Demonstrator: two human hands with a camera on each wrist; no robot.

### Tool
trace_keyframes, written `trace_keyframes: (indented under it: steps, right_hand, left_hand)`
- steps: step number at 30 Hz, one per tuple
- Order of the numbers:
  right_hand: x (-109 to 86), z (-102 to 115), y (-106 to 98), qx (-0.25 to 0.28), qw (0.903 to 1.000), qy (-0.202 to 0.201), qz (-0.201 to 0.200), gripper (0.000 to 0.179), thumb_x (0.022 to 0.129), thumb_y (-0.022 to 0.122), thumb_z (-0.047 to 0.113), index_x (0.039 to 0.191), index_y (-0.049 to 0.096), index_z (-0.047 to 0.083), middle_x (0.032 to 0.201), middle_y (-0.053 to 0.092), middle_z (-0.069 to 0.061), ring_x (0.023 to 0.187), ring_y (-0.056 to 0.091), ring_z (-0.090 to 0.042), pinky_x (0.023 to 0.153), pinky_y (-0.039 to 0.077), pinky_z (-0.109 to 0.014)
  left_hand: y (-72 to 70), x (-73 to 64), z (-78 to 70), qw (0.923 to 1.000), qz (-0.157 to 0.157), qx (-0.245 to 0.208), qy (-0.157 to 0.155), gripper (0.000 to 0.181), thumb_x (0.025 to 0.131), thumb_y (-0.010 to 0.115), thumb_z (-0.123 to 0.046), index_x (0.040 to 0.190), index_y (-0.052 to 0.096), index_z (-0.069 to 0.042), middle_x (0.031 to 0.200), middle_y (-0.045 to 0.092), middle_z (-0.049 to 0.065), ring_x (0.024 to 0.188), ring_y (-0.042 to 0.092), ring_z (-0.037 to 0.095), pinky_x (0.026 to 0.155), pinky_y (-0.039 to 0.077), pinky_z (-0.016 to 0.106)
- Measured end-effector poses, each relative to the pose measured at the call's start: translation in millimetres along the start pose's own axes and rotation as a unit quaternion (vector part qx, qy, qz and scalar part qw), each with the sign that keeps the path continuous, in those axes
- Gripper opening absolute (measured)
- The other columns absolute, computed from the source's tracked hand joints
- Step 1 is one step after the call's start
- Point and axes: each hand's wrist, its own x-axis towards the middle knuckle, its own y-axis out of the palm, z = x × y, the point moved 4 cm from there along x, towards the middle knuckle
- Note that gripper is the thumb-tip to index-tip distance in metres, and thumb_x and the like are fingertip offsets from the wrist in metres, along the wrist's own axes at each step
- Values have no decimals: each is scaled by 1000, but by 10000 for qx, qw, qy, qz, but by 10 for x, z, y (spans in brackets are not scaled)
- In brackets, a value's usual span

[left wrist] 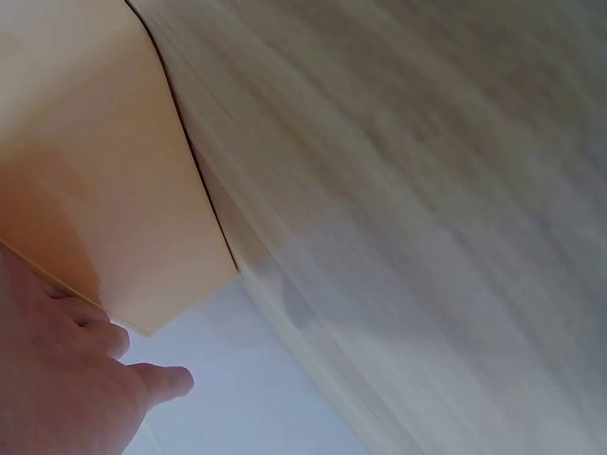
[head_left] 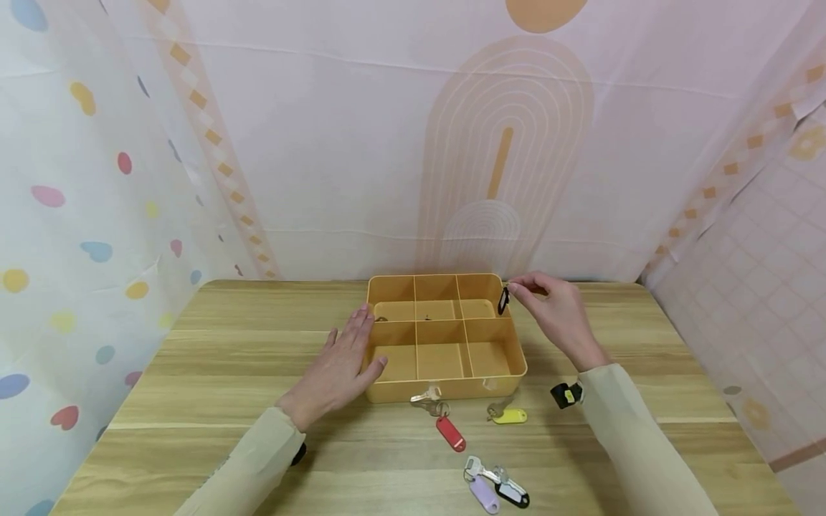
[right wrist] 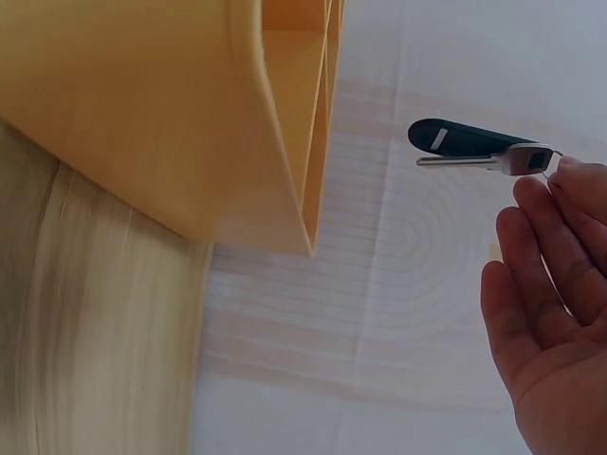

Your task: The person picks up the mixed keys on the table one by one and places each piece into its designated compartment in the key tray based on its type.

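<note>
A yellow divided box [head_left: 445, 389] stands on the table, with several compartments in two rows. My left hand [head_left: 342, 365] rests on its left rim with fingers stretched out; the left wrist view shows that hand [left wrist: 71, 379] against the box wall [left wrist: 123, 190]. At the back right corner, my right hand [head_left: 553, 308] pinches the ring of a key with a black tag [head_left: 503, 301]. The key [right wrist: 517, 159] and black tag [right wrist: 465, 139] dangle from the fingertips of that hand [right wrist: 560, 275] in the right wrist view. Small dark bits of keys show in the back left and back middle compartments.
In front of the box lie keys with a red tag [head_left: 451, 434], a yellow tag [head_left: 511, 416], a lilac tag [head_left: 484, 494] and another black-edged tag [head_left: 513, 494]. The wooden table [head_left: 258, 358] ends at a patterned curtain [head_left: 335, 143] behind and at both sides.
</note>
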Motion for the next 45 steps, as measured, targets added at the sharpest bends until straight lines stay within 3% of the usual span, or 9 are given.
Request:
trace_keyframes:
  steps: [6, 20, 33, 39, 45]
  right_hand:
    - [103, -36, 101, 5, 9997, 79, 225, 25, 101, 70, 29, 107, 78, 7, 103, 78, -8, 98, 71, -25, 87, 55, -43]
    - [233, -241, 329, 115, 9984, 81, 551, 14, 100, 71, 15, 103, 79, 4, 101, 78, -10, 95, 74, -27, 84, 59, -44]
    - [241, -410, 474, -214, 9972, -173, 695, 12, 99, 71, 13, 103, 78, 4, 123, 73, -17, 122, 64, -37, 109, 45, -53]
    - [227, -476, 518, -388, 9963, -264, 714, 11, 97, 73, 11, 100, 78, 1, 127, 69, -20, 125, 60, -39, 111, 42, -55]
    - [204, -506, 543, -480, 9956, -90, 805, 16, 97, 73, 13, 105, 77, 0, 133, 66, -19, 130, 57, -40, 113, 40, -56]
  left_hand:
    - [7, 0, -11, 10000, 44, -3, -12, 82, 108, 47, -44, 163, 12, 5, 172, 5, 18, 158, 10, 35, 122, 17, 64]
    - [10, 12, -39, 10000, -17, -33, 8, 81, 107, 49, -43, 162, 16, 7, 172, 7, 19, 158, 12, 35, 121, 19, 65]
    - [17, 22, -41, 10000, 43, -34, -33, 80, 108, 47, -43, 163, 15, 6, 172, 7, 18, 158, 11, 33, 123, 17, 63]
    - [22, 26, -40, 9999, 93, -27, -40, 81, 108, 47, -43, 163, 13, 5, 173, 5, 16, 158, 9, 33, 123, 16, 62]
    - [9, 22, -40, 9999, 102, 36, -22, 80, 108, 46, -43, 163, 12, 5, 173, 4, 15, 159, 9, 33, 123, 17, 62]
